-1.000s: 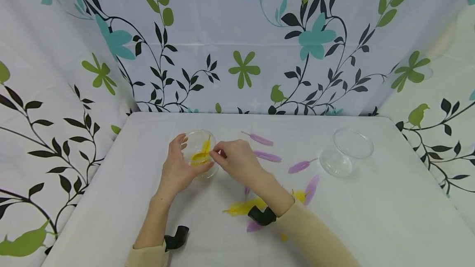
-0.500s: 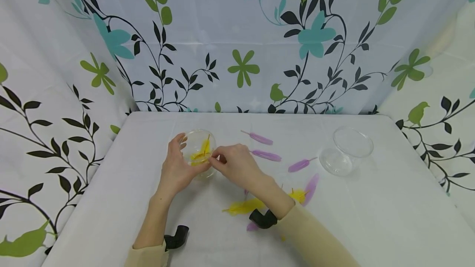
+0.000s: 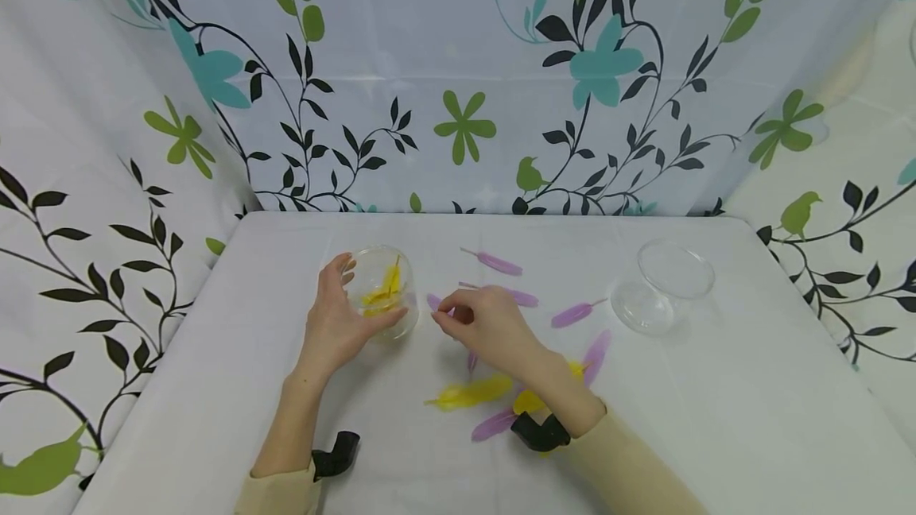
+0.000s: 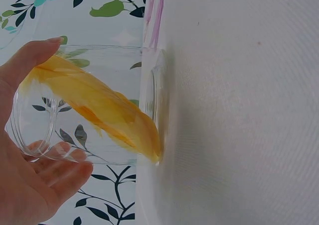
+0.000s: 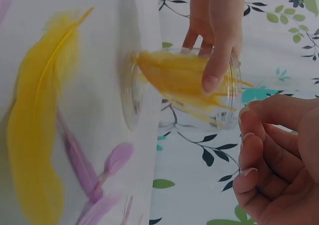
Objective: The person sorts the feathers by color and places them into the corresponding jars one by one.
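A clear cup (image 3: pixel 409 323) stands upright on the white-covered table at the left. My left hand (image 3: pixel 336 312) holds it, thumb on the near side and fingers round the far side. Several yellow feathers (image 5: pixel 172 75) lean inside the cup, their stems reaching its rim in the right wrist view. Just right of the cup is my right hand (image 3: pixel 494 328), fingers loosely curled, thumb and index tips close together, nothing visible between them. A purple feather (image 3: pixel 433 302) lies partly hidden behind those fingertips. A loose yellow feather (image 3: pixel 471 393) rests on the table below the right hand.
Several purple feathers (image 3: pixel 501 264) are scattered over the middle of the table, with more yellow ones (image 3: pixel 528 402) partly under the right forearm. A second clear cup (image 3: pixel 644 308) stands at the right. Patterned curtain (image 3: pixel 401 46) hangs behind the table.
My right hand has moved away from the cup's rim, to the right and slightly nearer. The yellow feathers stay inside the cup. My left hand keeps its hold on it.
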Demonstrator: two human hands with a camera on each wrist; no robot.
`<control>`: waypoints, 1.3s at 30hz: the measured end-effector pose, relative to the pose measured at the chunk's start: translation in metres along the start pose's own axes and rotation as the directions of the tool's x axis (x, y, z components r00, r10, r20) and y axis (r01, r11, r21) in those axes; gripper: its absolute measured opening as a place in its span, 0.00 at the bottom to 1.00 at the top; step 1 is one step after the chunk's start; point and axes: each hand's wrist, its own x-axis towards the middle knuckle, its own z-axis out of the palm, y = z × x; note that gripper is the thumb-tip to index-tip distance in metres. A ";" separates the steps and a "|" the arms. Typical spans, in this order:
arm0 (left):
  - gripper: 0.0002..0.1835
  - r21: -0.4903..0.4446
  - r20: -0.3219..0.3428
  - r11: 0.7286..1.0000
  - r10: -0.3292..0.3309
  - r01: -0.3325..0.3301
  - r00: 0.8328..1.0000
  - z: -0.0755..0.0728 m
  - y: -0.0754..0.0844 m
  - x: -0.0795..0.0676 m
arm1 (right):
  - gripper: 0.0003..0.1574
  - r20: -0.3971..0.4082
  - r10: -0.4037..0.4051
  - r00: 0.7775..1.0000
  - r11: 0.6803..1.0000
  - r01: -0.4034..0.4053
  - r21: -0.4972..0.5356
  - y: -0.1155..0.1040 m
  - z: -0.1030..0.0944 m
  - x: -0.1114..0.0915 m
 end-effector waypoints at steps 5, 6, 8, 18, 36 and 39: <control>0.62 -0.002 0.004 1.000 -0.005 0.005 1.000 0.001 -0.001 0.000 | 0.03 0.006 0.065 0.998 0.998 -0.065 0.009 0.009 -0.009 -0.011; 0.62 -0.002 0.003 1.000 -0.004 0.004 1.000 0.001 -0.001 0.000 | 0.03 0.003 0.071 0.997 0.997 -0.071 0.006 0.011 -0.011 -0.013; 0.61 0.000 0.002 1.000 -0.001 0.001 1.000 0.001 -0.001 0.000 | 0.03 -0.007 0.069 0.998 0.998 -0.069 0.008 0.015 -0.014 -0.018; 0.62 0.004 0.012 1.000 -0.004 0.004 1.000 0.000 -0.001 0.000 | 0.04 0.017 0.171 0.985 0.984 -0.171 0.045 0.033 -0.034 -0.041; 0.62 0.009 0.013 1.000 -0.016 0.016 1.000 -0.001 0.001 0.002 | 0.04 0.141 0.336 0.931 0.942 -0.331 -0.054 0.080 -0.065 -0.074; 0.62 0.009 0.018 1.000 -0.017 0.017 1.000 -0.001 0.000 0.002 | 0.05 0.174 0.353 0.919 0.936 -0.349 -0.053 0.083 -0.067 -0.075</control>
